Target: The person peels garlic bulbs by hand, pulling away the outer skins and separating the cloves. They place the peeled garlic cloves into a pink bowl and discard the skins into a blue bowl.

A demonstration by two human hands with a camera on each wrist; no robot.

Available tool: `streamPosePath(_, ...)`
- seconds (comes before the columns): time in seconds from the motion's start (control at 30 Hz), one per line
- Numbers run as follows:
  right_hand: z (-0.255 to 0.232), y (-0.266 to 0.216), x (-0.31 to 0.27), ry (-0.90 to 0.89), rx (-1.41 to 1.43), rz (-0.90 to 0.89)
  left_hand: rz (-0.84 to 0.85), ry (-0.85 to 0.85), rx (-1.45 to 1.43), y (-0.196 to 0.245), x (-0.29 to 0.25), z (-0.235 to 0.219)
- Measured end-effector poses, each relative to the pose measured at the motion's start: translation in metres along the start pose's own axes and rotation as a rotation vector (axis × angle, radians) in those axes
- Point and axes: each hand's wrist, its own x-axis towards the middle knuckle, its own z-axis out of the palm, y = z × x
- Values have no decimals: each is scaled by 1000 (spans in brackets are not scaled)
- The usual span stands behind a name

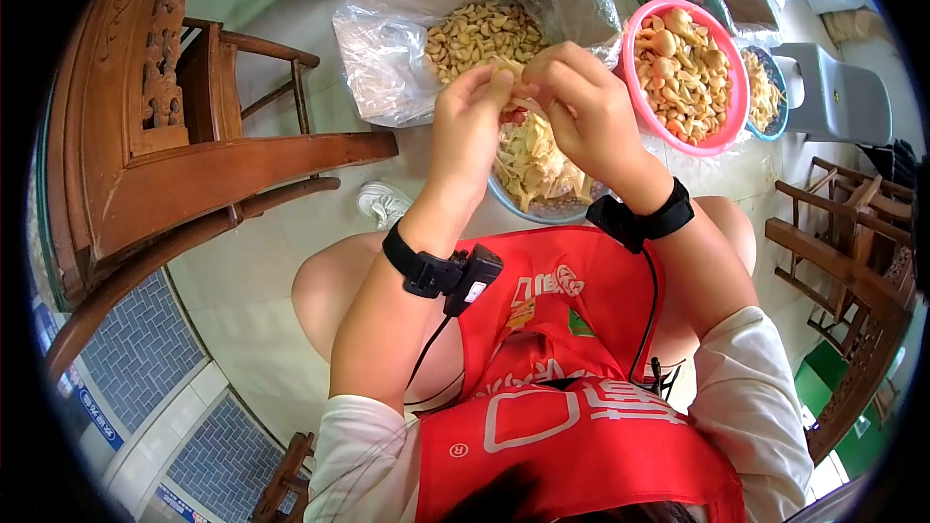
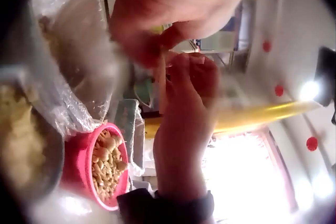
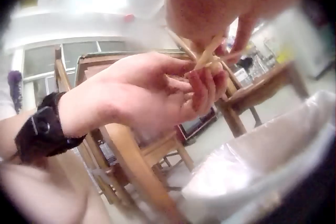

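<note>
The left hand (image 1: 470, 121) and the right hand (image 1: 589, 116) meet in front of the body, fingers curled in, both pinching a pale strip (image 3: 211, 50). The strip lies between the two sets of fingertips; being small and soft-looking, it probably calls for a thumb-and-finger pinch from each side rather than a full grip.

Just below the fingers, on the side toward the body, a basin (image 1: 509, 201) carries a heap of pale shreds (image 1: 538, 169). Standing there, it seems set to catch whatever drops from the fingertips. Beyond the fingers and to their left is a box lined with clear plastic (image 1: 387, 58), with mushroom-like pieces (image 1: 489, 34) inside; the lining presumably keeps the box clean. To the right of the fingers, within reach, stands a pink basin (image 2: 79, 163) filled with plump mushrooms (image 1: 683, 77), and farther right, just beside it, a blue basin (image 1: 784, 105) with thin pale pieces (image 1: 760, 92).

The hands cover part of the strip and of the basin beneath, so the strip's full length cannot be told. In the left wrist view the fingertips blur and bright light washes out the background; in the right wrist view the lined box is cut off by the dark edge.
</note>
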Motion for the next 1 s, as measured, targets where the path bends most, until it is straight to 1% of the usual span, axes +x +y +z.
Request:
streamPosePath(0.07, -2, -6, -1, -42, -100, -106, -69, 40, -172, -3, 4, -9)
streamPosePath(0.1, 0, -6, -2, -43, -97, -108, -67, 43, -172, -4, 7, -12)
streamPosePath(0.17, 2, -4, -2, 265, 342, 294, 59, 142, 58, -4, 10, -16)
streamPosePath(0.2, -6, -2, 5, 325, 493, 401, 62, 146, 56, -3, 10, -16)
streamPosePath(0.27, -22, 21, 6, 212, 347, 673, 91, 134, 108, -3, 6, -11)
streamPosePath(0.3, -27, 28, 6, 214, 346, 673, 91, 132, 109, -3, 4, -9)
streamPosePath(0.37, -35, 37, 4, -367, -142, 826, 142, 111, 257, -5, 1, -4)
streamPosePath(0.4, -30, 39, 2, -363, -144, 828, 142, 106, 258, -7, 1, -4)
streamPosePath(0.47, -10, 40, 2, 54, 145, 590, 88, 63, 247, -10, 3, -5)
streamPosePath(0.5, -6, 30, 8, 106, 147, 522, 90, 64, 246, -9, 3, -4)
streamPosePath(0.53, -5, 26, 10, 103, 149, 521, 100, 53, 264, -8, 3, -3)
streamPosePath(0.6, -4, 19, 10, -64, 151, 453, 117, 27, 303, -7, 2, -1)
streamPosePath(0.63, -5, 14, 9, -166, 219, 462, 115, 26, 303, -7, 2, 0)
streamPosePath(0.73, 3, 5, 6, -168, 190, 431, 117, 31, 350, -10, 2, 1)
streamPosePath(0.77, 7, 7, 5, -98, 205, 388, 125, 6, 290, -12, 2, 0)
streamPosePath(0.8, 7, 8, 4, -98, 206, 389, 131, -18, 231, -13, 2, 0)
streamPosePath(0.83, 6, 9, 4, -99, 119, 340, 129, -18, 232, -13, 2, 0)
streamPosePath(0.87, 5, 9, 3, -101, 31, 292, 54, -10, 137, -12, 3, 0)
streamPosePath(0.9, 6, 9, 1, -102, 31, 292, -21, -1, 41, -11, 4, 0)
streamPosePath(0.97, 11, 7, -5, -44, -116, 111, -46, 34, 18, -12, 6, -5)
streamPosePath(1.0, 12, 4, -5, -47, -113, 109, -69, 71, -4, -13, 9, -8)
